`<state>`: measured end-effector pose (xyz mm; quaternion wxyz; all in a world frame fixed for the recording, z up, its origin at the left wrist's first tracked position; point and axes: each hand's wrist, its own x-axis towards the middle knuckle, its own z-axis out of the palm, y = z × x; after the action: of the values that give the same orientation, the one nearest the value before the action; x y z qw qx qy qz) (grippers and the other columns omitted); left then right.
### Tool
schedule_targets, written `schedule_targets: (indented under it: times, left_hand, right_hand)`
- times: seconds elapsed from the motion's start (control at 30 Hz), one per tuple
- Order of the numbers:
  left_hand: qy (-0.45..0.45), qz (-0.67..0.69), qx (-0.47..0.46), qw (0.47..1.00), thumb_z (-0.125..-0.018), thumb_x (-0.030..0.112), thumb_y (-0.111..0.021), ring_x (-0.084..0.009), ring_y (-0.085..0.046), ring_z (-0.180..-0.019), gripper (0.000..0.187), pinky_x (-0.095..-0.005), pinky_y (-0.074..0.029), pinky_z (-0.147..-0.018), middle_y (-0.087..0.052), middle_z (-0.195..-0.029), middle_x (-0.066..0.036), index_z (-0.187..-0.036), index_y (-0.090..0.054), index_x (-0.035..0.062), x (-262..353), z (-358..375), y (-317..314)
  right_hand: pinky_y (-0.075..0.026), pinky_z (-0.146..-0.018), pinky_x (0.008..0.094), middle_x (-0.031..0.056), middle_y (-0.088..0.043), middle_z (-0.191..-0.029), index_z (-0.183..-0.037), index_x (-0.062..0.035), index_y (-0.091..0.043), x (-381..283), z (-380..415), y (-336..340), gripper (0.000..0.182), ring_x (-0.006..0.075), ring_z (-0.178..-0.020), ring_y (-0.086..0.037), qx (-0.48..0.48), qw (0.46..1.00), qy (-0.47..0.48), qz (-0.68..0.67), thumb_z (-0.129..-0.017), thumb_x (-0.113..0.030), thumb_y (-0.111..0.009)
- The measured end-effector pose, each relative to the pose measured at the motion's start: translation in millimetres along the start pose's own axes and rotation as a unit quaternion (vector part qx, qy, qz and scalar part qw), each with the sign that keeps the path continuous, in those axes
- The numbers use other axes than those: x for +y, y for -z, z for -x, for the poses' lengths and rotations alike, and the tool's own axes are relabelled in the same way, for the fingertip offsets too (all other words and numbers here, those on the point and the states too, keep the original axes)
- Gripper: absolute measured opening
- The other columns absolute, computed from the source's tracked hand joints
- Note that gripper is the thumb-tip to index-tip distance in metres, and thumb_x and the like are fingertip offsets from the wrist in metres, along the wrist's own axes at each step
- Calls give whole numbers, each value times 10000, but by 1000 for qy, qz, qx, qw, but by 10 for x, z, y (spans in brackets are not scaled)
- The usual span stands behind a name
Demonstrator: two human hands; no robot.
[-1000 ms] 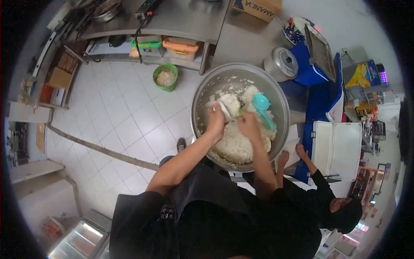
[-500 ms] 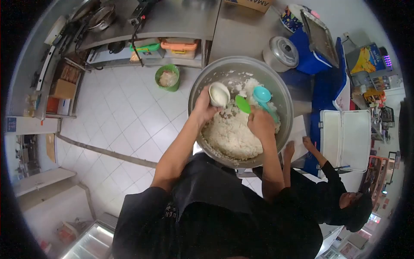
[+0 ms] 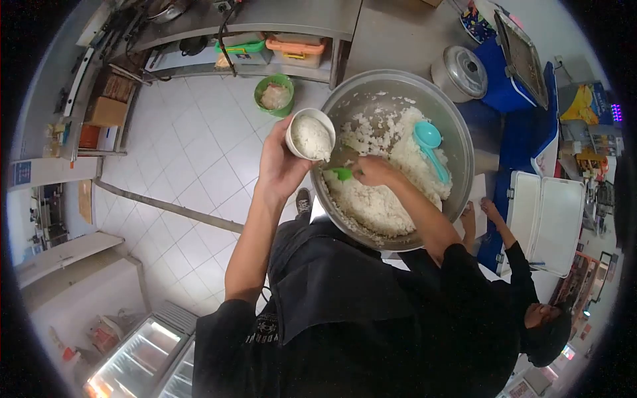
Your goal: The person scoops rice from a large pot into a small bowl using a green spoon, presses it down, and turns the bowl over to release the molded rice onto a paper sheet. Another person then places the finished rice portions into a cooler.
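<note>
My left hand [image 3: 284,166] is wrapped round a white bowl [image 3: 292,140] filled with cooked rice [image 3: 312,137], held at the left rim of a big metal pot [image 3: 462,174]. Some grains cling to the bowl's lower edge. My right hand [image 3: 373,171] is closed on a green rice paddle [image 3: 343,174], whose blade points left, low inside the pot; its handle is hidden in my fingers. White rice [image 3: 378,205] lies heaped in the pot below and right of the paddle. A turquoise ladle [image 3: 428,134] rests on the rice at the right.
A lidded metal pot [image 3: 459,74] stands beyond the big pot, near a blue cooler [image 3: 501,83]. A green bin [image 3: 274,95] is on the tiled floor. At the right, a co-worker's hands [image 3: 490,211] touch a white sheet near an open white-lined cooler [image 3: 547,222].
My left hand has brought the bowl from inside the pot out to its left rim. My right hand has moved the paddle left across the rice. The whole view has shifted.
</note>
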<state>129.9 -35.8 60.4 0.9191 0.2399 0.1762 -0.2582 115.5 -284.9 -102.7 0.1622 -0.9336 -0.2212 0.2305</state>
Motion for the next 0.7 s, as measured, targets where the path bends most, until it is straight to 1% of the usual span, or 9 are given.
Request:
schedule_targets:
  times: [0.1,0.2,0.27,0.4,0.47,0.5,0.53,0.57,0.7]
  left_hand:
    - [-2,4,10,1000,-971,321,-427,-251,-585,-1077,369,-435,-490,-909,-601,-1165,-101,-1178,-538,37,-15,38,27]
    - [4,-7,28,1000,-977,347,-419,-249,-585,-1074,384,-431,-492,-902,-599,-1164,-107,-1185,-535,46,-102,56,41]
    - [10,-29,48,998,-988,409,-412,-246,-588,-1067,420,-425,-493,-898,-598,-1154,-121,-1193,-536,64,-169,-7,44]
    - [13,-103,93,990,-994,414,-400,-220,-592,-1030,414,-419,-499,-874,-585,-1154,-96,-1224,-507,88,-457,-162,67]
    - [15,-136,91,986,-1001,385,-373,-217,-598,-991,396,-420,-498,-873,-581,-1126,-100,-1218,-498,78,-686,-292,-30]
    - [15,-157,85,984,-1005,398,-347,-241,-577,-1053,426,-444,-481,-897,-572,-1162,-121,-1225,-502,68,-881,-472,101]
    - [17,-179,81,980,-1010,412,-322,-266,-555,-1115,457,-468,-464,-921,-563,-1198,-142,-1233,-506,58,-1039,-607,182]
    - [21,-184,72,980,-1010,412,-322,-266,-555,-1115,457,-468,-464,-921,-563,-1198,-142,-1233,-506,58,-1148,-689,163]
    - [111,-134,56,983,-1004,407,-310,-261,-568,-1104,437,-466,-469,-914,-580,-1190,-121,-1222,-519,91,-1278,-914,82]
  right_hand:
    - [-464,-615,368,121,-641,-683,-982,-77,-715,175,158,-52,208,242,-637,-590,-112,975,67,-180,-856,-170,-579]
    - [-417,-548,330,39,-586,-599,-1046,-61,-707,226,384,150,240,141,-570,-502,-154,926,32,-342,-854,-188,-644]
    - [-404,-512,312,-10,-572,-592,-1111,-49,-687,44,683,687,295,98,-536,-469,-171,895,-83,-403,-856,-196,-665]
    - [-399,-500,304,17,-563,-568,-1150,-48,-669,51,1147,965,302,97,-511,-449,-40,887,-143,-437,-872,-167,-650]
    - [-421,-511,321,66,-591,-597,-1096,-50,-692,-82,1193,803,256,117,-517,-488,274,933,-49,-227,-870,-156,-635]
    - [-442,-483,392,110,-634,-637,-1107,-10,-662,-421,1200,871,245,293,-485,-569,345,931,-62,-103,-936,-145,-551]
    - [-477,-517,438,173,-617,-631,-1065,4,-669,-799,1141,968,295,364,-533,-596,244,946,-212,-5,-957,-186,-471]
    - [-481,-515,472,178,-606,-600,-1007,11,-678,-932,1003,731,355,353,-529,-608,203,937,-261,114,-956,-242,-435]
    - [-483,-505,468,195,-608,-614,-1076,2,-660,-1060,981,600,323,354,-535,-612,262,912,-295,106,-940,-195,-444]
